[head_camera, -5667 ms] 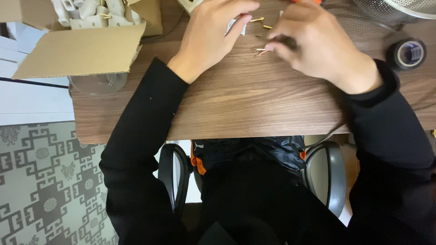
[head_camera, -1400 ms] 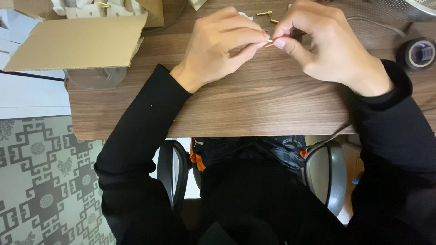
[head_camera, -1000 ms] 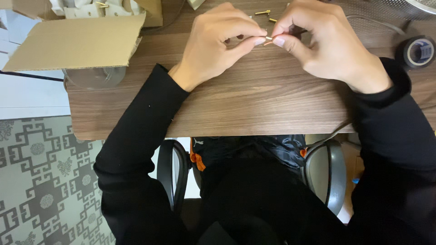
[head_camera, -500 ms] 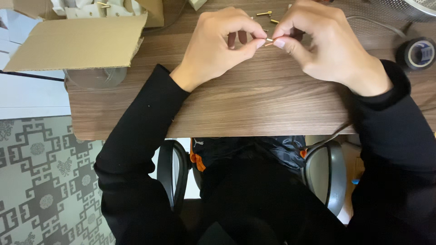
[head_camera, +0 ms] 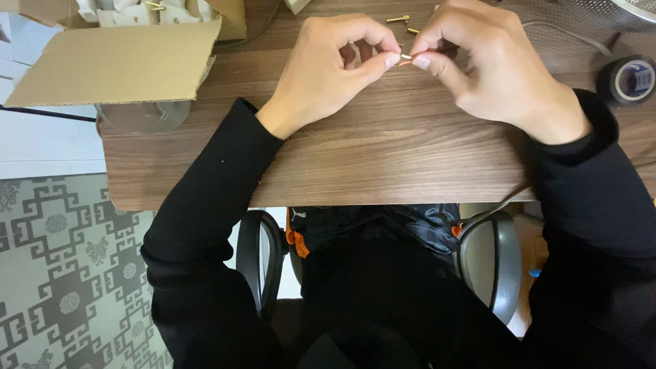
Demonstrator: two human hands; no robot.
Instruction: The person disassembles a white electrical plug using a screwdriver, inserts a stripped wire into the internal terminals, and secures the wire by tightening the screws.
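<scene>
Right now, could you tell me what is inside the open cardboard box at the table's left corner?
The cardboard box shows white moulded packing and a small brass piece at its top. Its spread flap covers everything lower, and the frame cuts off the rest.

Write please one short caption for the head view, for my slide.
Both hands, left hand and right hand, pinch a small metal pin above a wooden desk.

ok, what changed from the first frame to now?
Both hands came off the desk: left hand and right hand now pinch one small metal part between them. Brass pieces, cardboard box and tape roll look unmoved.
</scene>
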